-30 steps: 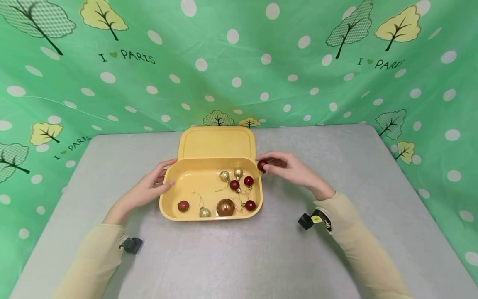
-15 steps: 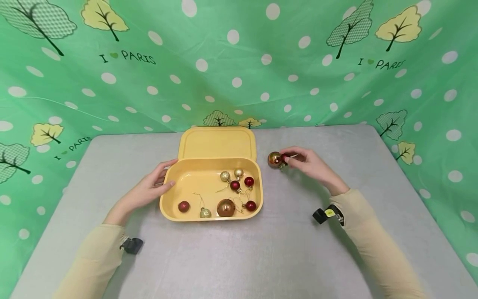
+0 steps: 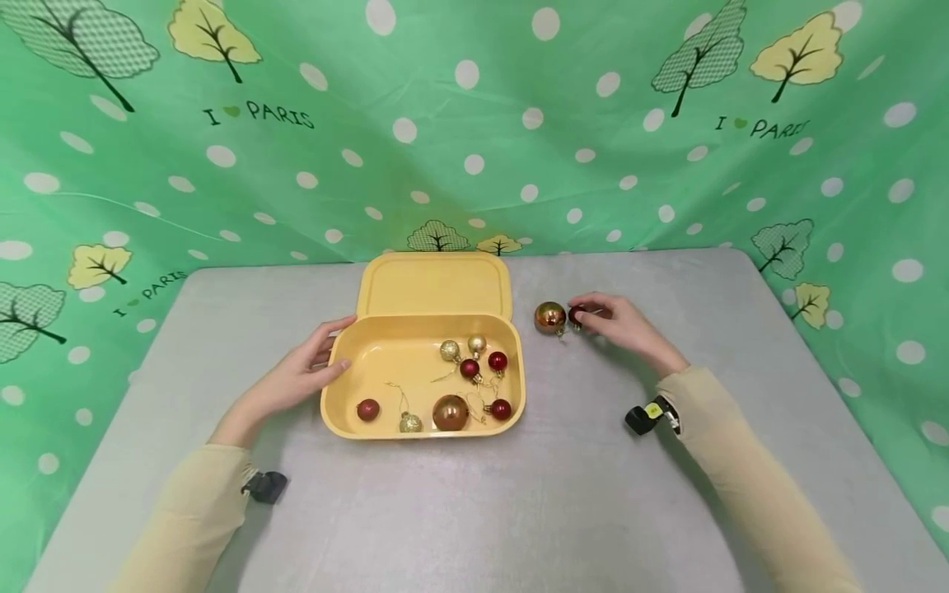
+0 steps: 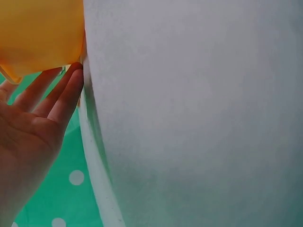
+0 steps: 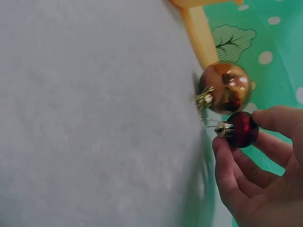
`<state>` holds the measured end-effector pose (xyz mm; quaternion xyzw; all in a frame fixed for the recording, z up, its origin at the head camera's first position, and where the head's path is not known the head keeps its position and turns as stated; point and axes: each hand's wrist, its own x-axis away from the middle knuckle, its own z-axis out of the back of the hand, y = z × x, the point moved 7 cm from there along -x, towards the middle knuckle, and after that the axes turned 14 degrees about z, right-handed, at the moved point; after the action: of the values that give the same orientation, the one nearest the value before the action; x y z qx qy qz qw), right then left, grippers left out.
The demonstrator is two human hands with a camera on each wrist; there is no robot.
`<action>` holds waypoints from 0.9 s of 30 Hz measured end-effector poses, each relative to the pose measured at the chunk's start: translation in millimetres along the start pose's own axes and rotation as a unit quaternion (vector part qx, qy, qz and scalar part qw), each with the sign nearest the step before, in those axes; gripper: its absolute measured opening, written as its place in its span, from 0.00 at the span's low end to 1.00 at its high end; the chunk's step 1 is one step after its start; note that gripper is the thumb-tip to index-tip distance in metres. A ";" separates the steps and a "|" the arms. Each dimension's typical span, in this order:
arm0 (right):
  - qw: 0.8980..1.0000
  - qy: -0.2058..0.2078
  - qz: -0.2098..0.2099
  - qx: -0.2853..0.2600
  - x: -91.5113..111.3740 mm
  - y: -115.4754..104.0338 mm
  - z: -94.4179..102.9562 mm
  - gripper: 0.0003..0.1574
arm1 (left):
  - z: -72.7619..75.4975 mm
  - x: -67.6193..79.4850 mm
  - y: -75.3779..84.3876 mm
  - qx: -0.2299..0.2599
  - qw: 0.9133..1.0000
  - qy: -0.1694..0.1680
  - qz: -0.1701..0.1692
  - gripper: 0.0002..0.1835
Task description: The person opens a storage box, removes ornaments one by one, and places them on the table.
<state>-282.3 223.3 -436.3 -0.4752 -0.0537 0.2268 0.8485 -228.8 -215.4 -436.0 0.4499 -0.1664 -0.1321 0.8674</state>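
Note:
My right hand (image 3: 619, 323) pinches a small dark red Christmas bauble (image 5: 243, 129) between thumb and fingers, its gold cap pointing away from the palm. Close beside it on the table sits a larger shiny copper-gold bauble (image 3: 550, 317) with a gold cord. My left hand (image 3: 302, 372) holds the left end of an open yellow box (image 3: 423, 436), thumb over the rim and fingers along the outside wall. Inside lie several baubles: a big copper one (image 3: 450, 413), small dark red ones (image 3: 469, 369) and small gold ones (image 3: 449, 351), some with gold cords.
The box lid (image 3: 435, 284) lies folded back behind it. A grey table (image 3: 460, 511) bears everything, and a green dotted curtain (image 3: 474, 123) hangs along its far edge and sides. Both wrists carry a black camera (image 3: 642, 418).
My right hand has moved right from the box's right rim with the red bauble, past the copper-gold bauble, which now shows fully. My left hand stays at the box.

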 end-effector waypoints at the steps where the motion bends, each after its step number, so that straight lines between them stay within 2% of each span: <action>1: 1.000 -0.002 0.000 0.003 -0.8 1.7 -0.5 0.22 | 0.0 -0.2 0.0 -0.001 1.000 0.000 0.001 0.33; 11: 0.999 0.001 -0.003 0.048 -8.4 11.0 -3.5 0.19 | -0.3 0.2 1.0 -0.003 1.000 0.001 -0.002 0.33; 20: 1.000 0.005 0.024 0.016 -5.5 7.9 -2.1 0.23 | -0.1 0.1 0.8 0.001 1.000 -0.001 0.002 0.33; 27: 1.000 -0.009 -0.020 0.010 -2.7 13.0 1.3 0.24 | -0.6 0.2 -0.3 0.003 1.000 -0.002 0.007 0.33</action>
<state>-289.4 228.9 -446.0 -0.4633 -0.0682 0.2143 0.8572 -228.4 -215.2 -436.6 0.4510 -0.1715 -0.1264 0.8667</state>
